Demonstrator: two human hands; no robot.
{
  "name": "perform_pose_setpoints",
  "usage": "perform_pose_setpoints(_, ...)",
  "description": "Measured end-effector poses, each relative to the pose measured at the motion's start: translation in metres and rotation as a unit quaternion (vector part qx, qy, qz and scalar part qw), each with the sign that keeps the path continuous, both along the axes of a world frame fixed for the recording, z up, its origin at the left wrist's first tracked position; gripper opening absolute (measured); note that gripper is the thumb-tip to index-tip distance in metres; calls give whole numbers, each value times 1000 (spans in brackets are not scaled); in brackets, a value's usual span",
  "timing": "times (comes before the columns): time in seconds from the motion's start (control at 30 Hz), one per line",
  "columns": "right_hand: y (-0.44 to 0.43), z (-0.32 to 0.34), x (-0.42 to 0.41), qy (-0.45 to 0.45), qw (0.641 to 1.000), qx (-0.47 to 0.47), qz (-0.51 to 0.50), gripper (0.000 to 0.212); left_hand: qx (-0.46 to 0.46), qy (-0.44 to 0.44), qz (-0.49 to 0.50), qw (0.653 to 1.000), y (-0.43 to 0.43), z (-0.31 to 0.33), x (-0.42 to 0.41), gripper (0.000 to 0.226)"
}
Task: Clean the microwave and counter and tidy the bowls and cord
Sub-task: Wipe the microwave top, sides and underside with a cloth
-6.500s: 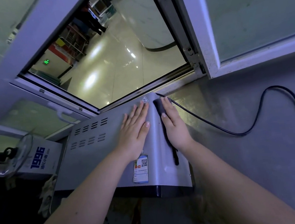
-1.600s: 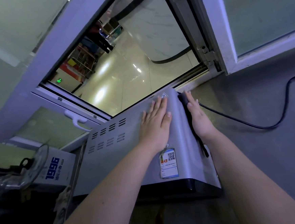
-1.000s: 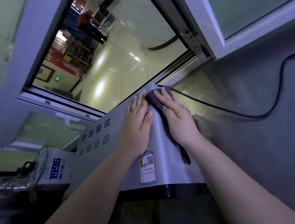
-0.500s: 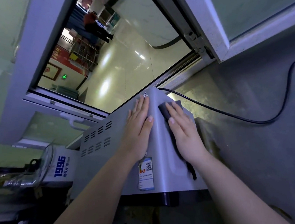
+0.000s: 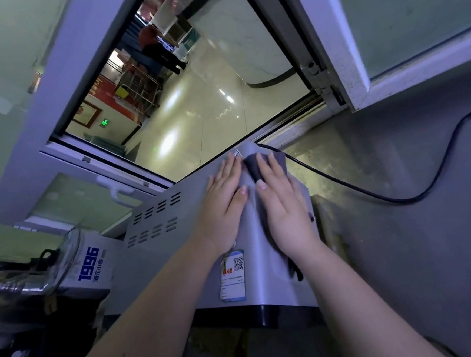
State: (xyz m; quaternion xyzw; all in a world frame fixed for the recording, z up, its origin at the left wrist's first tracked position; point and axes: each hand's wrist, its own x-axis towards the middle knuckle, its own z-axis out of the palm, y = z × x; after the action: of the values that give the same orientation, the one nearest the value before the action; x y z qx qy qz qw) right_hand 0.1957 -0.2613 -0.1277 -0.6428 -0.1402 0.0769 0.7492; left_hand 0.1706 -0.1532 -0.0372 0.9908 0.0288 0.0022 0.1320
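Note:
A silver microwave stands on the grey counter below an open window. My left hand lies flat on the microwave's top with straight fingers. My right hand presses a dark grey cloth flat against the top near its back right corner. The cloth's far end shows past my fingers and a strip trails under my wrist. The black cord runs from behind the microwave in a loop across the counter to the right.
A clear glass bowl and a white box marked 1996 sit left of the microwave. The open window frame hangs above the counter. People stand far off in the hall beyond the window.
My right hand has slid the cloth back toward the microwave's far corner, after pulling it nearer half a second ago. My left hand stays flat on the top.

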Motion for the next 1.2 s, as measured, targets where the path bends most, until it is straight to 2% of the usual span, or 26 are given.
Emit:
perform_pose_setpoints(0.03, 1, 6, -3, -37, 999, -1, 0, 50, -7, -7, 1, 1000, 0, -1, 1, 58)
perform_pose_setpoints(0.1, 4, 5, 7, -55, 998, 15, -13, 46, -7, -15, 14, 1000, -1, -1, 0, 59)
perform_pose_setpoints(0.17, 12, -16, 28, 0, 999, 39, -23, 52, 3, -18, 34, 999, -3, -1, -2, 60)
perform_pose_setpoints(0.23, 16, -44, 44, 119, 992, 32, -20, 63, 2, -17, 43, 999, -4, -1, -3, 59)
perform_pose_setpoints(0.3, 11, -69, 43, 199, 980, 11, -2, 63, -3, -5, 34, 999, -3, 0, -3, 55)
perform_pose_setpoints(0.4, 2, -92, 22, 214, 977, 8, 16, 51, 12, 18, 20, 1000, -2, 1, -3, 52)
perform_pose_setpoints(0.5, -3, -83, 5, 236, 972, 9, 13, 63, 33, 26, 18, 999, -3, 2, -2, 55)
perform_pose_setpoints(0.57, -6, -61, -7, 189, 982, 5, -3, 70, 35, 28, 21, 999, -3, 2, -2, 57)
perform_pose_setpoints(0.7, -12, -8, -35, 16, 1000, 26, 0, 51, 10, 19, 26, 999, -2, 1, -1, 58)
perform_pose_setpoints(0.8, -3, -7, -14, -40, 999, 24, -19, 47, -5, 11, 30, 999, -1, -1, -1, 57)
perform_pose_setpoints(0.87, 6, -29, 13, -6, 999, 25, -29, 49, 2, 13, 33, 999, -2, 0, -1, 58)
perform_pose_setpoints(1.0, 12, -81, 39, 128, 991, -33, -5, 76, 9, 18, 32, 999, -4, 1, -1, 57)
perform_pose_setpoints(1.13, 1, -73, 5, 131, 991, -33, -7, 72, 8, 23, 32, 999, -4, 1, -2, 56)
perform_pose_setpoints(1.2, -8, -57, -21, 87, 996, -32, -12, 68, 13, 24, 32, 999, -3, 1, -1, 57)
